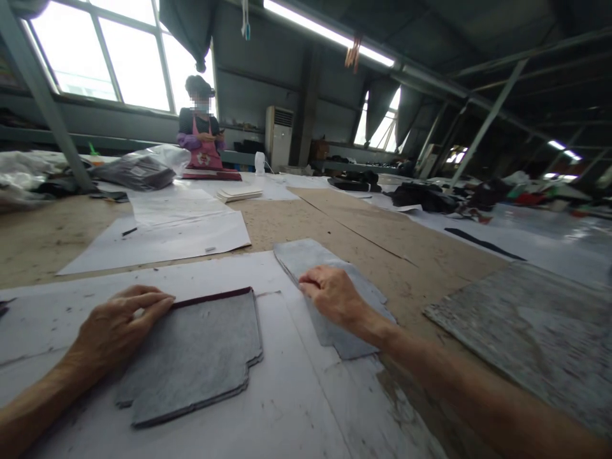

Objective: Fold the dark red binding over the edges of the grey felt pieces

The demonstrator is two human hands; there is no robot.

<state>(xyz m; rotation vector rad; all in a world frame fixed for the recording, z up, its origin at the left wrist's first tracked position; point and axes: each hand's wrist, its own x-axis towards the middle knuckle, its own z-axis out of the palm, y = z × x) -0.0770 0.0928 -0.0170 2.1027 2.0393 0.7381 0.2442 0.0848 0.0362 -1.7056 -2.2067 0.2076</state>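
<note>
Table: my wide brown, dark-specked board tabletop (282, 220), crossed by a thin dark seam
Paper nearest me: a large flat white sheet (287, 408), bearing a notched grey stack (196, 350) with a dark burgundy strip (215, 296) along its far edge
Second stack: pale grey flat pieces (310, 253), partly over my paper
Right: a broad, mottled grey slab (526, 325)
Ahead, left: overlapping white papers (186, 239)

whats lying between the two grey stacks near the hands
White paper lies between the left stack and the right stack, as the head view shows.
</note>
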